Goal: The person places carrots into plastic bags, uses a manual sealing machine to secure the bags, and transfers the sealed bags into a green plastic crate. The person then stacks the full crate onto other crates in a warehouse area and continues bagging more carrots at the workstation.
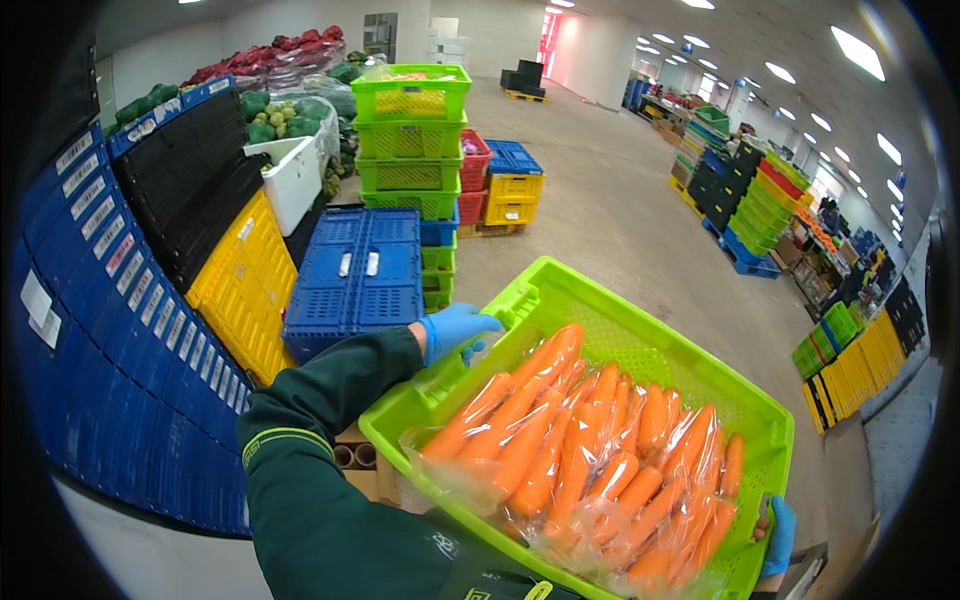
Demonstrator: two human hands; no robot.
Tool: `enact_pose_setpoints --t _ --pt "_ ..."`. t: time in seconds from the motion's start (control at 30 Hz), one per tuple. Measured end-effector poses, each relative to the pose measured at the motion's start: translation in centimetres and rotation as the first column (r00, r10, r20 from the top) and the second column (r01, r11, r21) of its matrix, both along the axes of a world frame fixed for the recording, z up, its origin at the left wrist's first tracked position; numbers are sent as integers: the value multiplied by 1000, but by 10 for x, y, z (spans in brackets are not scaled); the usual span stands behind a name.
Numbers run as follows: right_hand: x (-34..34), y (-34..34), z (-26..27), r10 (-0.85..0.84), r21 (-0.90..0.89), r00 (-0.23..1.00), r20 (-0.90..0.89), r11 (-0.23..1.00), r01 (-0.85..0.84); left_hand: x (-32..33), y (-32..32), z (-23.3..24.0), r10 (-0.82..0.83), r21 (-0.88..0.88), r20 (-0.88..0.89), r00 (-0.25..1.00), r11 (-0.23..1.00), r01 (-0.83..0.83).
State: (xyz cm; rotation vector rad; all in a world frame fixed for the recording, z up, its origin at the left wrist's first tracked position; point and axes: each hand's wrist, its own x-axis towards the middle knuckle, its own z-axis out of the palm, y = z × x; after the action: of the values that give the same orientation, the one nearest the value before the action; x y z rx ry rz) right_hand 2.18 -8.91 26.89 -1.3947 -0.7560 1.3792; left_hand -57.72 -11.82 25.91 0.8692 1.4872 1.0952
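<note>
A lime-green plastic crate is held tilted in front of my body. Inside it lie several clear plastic bags of carrots. My left hand, in a blue glove, grips the handle on the crate's left end. On the opposite end, my right hand is gloved in blue too, with fingertips showing through the handle slot; part of that hand is hidden behind the crate wall.
Stacked blue folded crates and yellow crates line the left. Ahead stand a blue lidded crate and a tall stack of green crates. More crate stacks and folded yellow crates are on the right.
</note>
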Motion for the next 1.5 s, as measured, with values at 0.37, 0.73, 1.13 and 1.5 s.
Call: enact_pose_setpoints --t 0.37,0.73,1.13,1.5 --pt "-144 130 16 363 77 893 266 915 -395 -115 -45 6 243 12 63 968 970 -244" --pt "-226 268 0 442 61 840 315 874 -483 -176 46 -27 327 18 94 940 944 -330" --pt "-258 523 -69 411 -93 911 35 909 -406 -250 317 -86 275 -140 47 960 954 -266" --pt "-381 660 72 537 147 737 -411 837 -527 -313 375 144 262 318 21 965 913 -255"
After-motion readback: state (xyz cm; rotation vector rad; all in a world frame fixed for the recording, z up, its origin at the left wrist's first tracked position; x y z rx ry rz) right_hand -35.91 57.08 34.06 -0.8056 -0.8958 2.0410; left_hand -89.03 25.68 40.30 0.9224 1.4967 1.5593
